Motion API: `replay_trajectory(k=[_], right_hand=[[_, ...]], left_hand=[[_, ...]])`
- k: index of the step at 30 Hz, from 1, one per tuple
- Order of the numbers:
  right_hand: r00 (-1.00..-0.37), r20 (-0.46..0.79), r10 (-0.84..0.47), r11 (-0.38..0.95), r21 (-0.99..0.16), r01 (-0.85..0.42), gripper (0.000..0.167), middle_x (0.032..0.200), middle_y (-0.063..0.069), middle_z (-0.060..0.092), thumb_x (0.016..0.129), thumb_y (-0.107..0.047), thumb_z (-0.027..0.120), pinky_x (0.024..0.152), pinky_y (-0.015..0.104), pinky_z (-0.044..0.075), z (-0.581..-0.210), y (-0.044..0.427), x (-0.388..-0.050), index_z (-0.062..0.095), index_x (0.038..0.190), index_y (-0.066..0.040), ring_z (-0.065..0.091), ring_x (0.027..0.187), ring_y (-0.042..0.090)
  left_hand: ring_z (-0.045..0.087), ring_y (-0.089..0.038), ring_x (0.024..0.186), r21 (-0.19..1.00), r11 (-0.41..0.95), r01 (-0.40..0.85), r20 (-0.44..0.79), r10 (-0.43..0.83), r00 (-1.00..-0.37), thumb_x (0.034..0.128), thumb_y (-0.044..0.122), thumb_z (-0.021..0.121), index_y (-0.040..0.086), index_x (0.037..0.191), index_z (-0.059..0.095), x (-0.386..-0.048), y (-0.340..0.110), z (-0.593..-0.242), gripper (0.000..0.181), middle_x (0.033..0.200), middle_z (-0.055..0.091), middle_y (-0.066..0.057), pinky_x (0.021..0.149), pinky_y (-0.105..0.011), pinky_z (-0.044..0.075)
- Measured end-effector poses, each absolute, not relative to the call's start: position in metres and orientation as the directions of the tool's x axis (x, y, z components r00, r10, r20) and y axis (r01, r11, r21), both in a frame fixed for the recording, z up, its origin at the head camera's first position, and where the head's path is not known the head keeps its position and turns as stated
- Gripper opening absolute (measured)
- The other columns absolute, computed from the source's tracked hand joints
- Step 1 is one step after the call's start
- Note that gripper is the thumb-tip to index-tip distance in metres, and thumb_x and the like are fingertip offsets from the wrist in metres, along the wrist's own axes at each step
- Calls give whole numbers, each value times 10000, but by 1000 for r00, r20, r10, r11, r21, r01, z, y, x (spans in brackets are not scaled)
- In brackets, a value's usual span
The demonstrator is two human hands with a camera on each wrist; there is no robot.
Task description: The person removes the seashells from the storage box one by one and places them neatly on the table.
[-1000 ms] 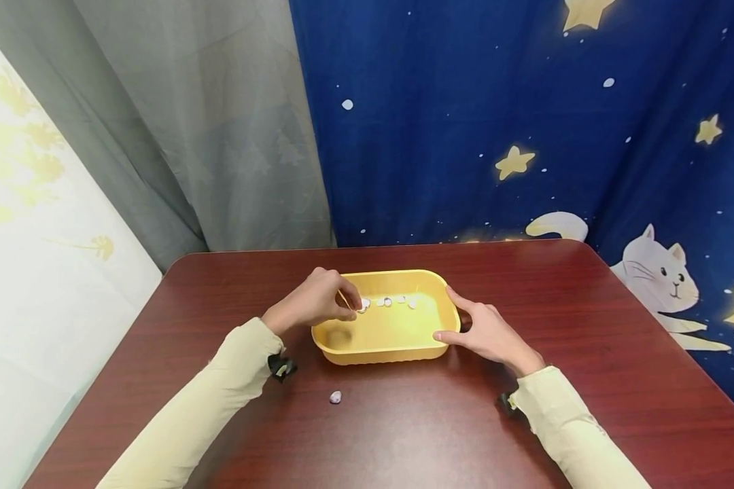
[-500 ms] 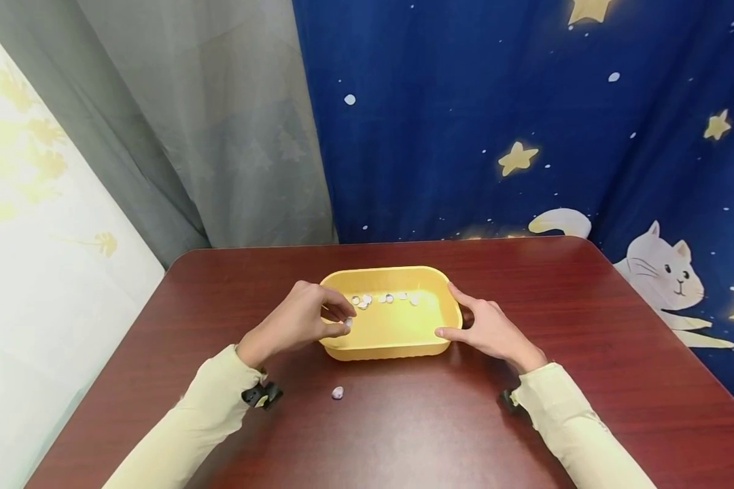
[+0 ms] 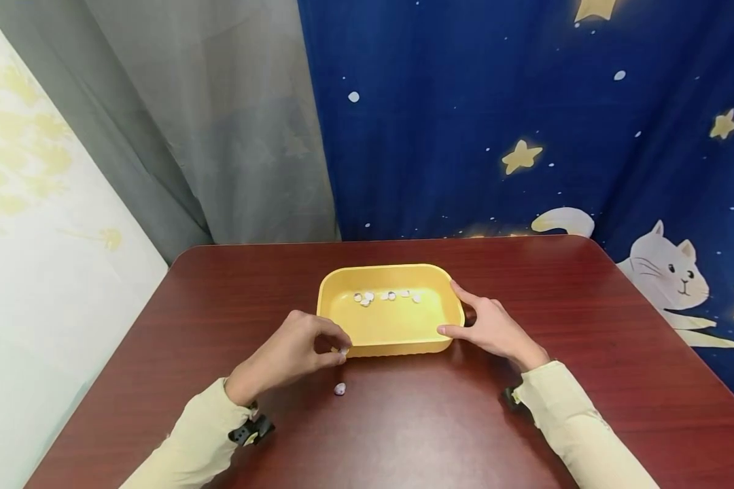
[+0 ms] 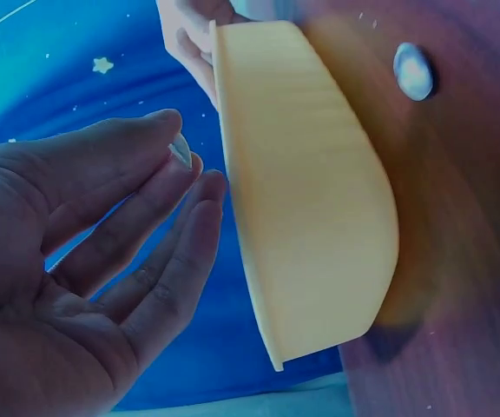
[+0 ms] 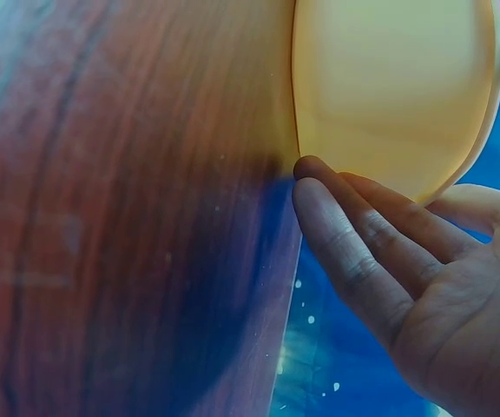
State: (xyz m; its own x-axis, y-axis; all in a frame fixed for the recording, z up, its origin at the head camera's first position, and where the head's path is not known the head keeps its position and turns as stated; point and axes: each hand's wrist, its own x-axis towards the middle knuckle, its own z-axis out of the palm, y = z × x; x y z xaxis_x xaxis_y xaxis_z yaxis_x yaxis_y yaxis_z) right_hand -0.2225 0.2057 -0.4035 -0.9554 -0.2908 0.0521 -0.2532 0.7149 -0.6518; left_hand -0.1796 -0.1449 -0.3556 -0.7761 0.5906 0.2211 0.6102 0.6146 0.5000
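A yellow tray (image 3: pixel 391 343) stands on the table with several small whitish pieces (image 3: pixel 392 296) lying along its inside. My left hand (image 3: pixel 296 350) is at the tray's front left corner and pinches a small whitish piece (image 4: pixel 181 149) between thumb and forefinger, the other fingers loosely bent. A similar piece (image 3: pixel 340 389) lies on the table in front of the tray; the left wrist view shows it as a shiny oval (image 4: pixel 414 71). My right hand (image 3: pixel 495 331) grips the tray's right end, thumb on the front rim, with other fingers (image 5: pixel 345 239) against its outside wall.
The dark red table (image 3: pixel 440 435) reaches back to a grey curtain (image 3: pixel 251 136) and a blue one with stars (image 3: pixel 428 122). A white patterned cloth (image 3: pixel 43 272) hangs along the left side.
My left hand has drawn back from inside the tray toward its front left corner, a small piece in its fingertips. The right hand has kept its grip on the tray.
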Motion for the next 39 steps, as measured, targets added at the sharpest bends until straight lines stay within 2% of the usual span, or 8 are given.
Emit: replay_trajectory(k=[3,6,10,14,20,31,39], right_hand=[[-956,54,-290,721,-644,-255,1001,1378,162,634,818,-499,785,972,452,528,-404,207,-222,278,1579,-90,725,1070,210],[-957,48,-288,719,-649,-249,999,1388,172,625,823,-502,780,965,451,536,-403,207,-222,277,1578,-84,724,1075,220],[-958,40,-283,709,-664,-238,997,1377,172,632,819,-501,785,949,435,546,-403,207,-222,283,1577,-90,726,1068,227],[-959,39,-282,712,-661,-236,1006,1355,160,650,810,-510,789,950,430,541,-403,206,-223,285,1578,-99,725,1063,217],[-960,31,-280,714,-662,-229,999,1369,152,642,816,-492,789,974,450,531,-403,205,-222,275,1583,-111,723,1069,209],[-956,43,-292,714,-655,-247,994,1367,177,638,823,-517,775,944,431,544,-404,205,-222,291,1574,-83,721,1059,218],[-959,31,-280,721,-653,-232,1007,1344,151,658,807,-521,787,934,403,531,-402,205,-222,287,1580,-111,718,1042,191]], left_hand=[[680,-5,747,485,599,637,234,613,-755,796,88,824,149,895,779,-174,-144,-362,124,793,732,126,708,-246,576],[656,39,730,460,588,665,240,639,-731,800,84,818,126,892,778,-169,-141,-369,109,788,735,105,687,-191,559],[653,7,729,391,603,696,241,663,-709,820,98,799,125,879,769,-163,-135,-382,71,793,732,92,672,-164,531],[665,-14,724,303,636,710,242,669,-702,824,110,789,133,873,743,-157,-128,-394,70,786,724,88,666,-186,533],[617,-26,650,164,690,705,251,662,-706,777,166,838,194,774,670,-153,-120,-405,170,707,670,105,567,-242,504],[561,-59,564,120,730,673,252,633,-732,744,176,854,236,685,619,-154,-120,-406,250,649,626,117,461,-267,426],[557,-82,538,95,739,667,234,634,-737,730,180,855,242,687,652,-156,-118,-408,216,654,639,113,437,-270,392]])
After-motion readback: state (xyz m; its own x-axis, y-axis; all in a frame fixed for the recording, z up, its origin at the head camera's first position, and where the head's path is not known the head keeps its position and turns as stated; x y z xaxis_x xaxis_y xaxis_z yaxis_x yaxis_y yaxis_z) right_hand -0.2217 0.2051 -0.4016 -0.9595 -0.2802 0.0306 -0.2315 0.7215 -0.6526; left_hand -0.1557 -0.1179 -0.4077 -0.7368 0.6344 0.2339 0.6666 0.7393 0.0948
